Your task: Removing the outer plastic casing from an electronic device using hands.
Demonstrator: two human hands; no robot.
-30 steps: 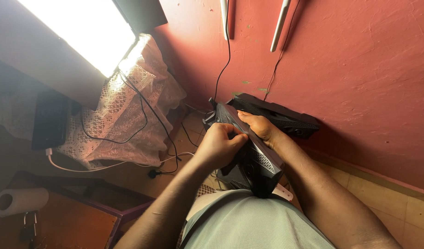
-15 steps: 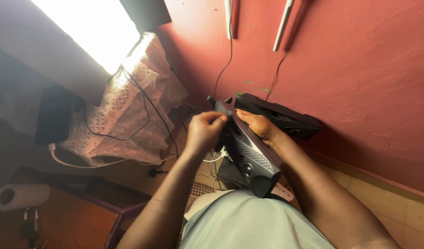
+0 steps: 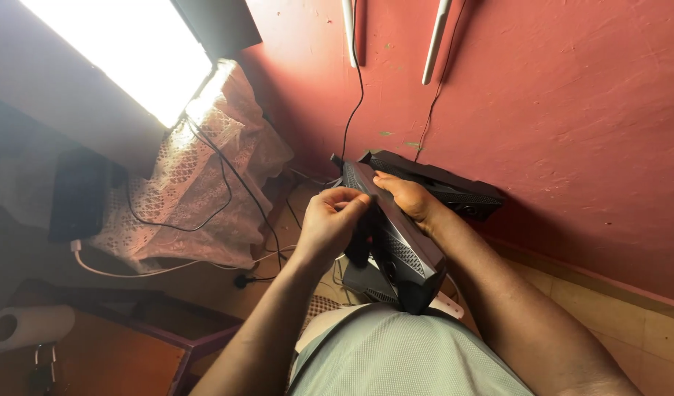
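Far left, low: a paper roll [image 3: 25, 326] sits at the frame edge, beside a dark wooden furniture edge [image 3: 131, 312]. Above it, a black box [image 3: 79, 194] rests on a surface draped with a lace cloth [image 3: 205, 183]; black cables [image 3: 227, 183] run across the cloth, and a white cable [image 3: 117, 268] trails below it. Bright window [image 3: 124, 55] sits top left.

Centre: left hand [image 3: 329, 224] is curled, fingertips pinched together against the left edge of the black device [image 3: 395, 235]. Can't tell what, if anything, sits between the fingertips.

The device is a long, slim black housing with a ribbed, vented face and grille mesh on its near end. It is held tilted in mid-air over the person's lap, far end towards the wall, near end just above the grey shirt [image 3: 403, 359].

Right hand [image 3: 410, 199] lies flat over the device's upper face, fingers wrapped over the far part, gripping it.

Right of that: a second black unit [image 3: 447, 187] of similar shape sits at the base of the red wall [image 3: 571, 110]. Two white rods [image 3: 433, 40] stand against the wall, cables hanging down beside them.
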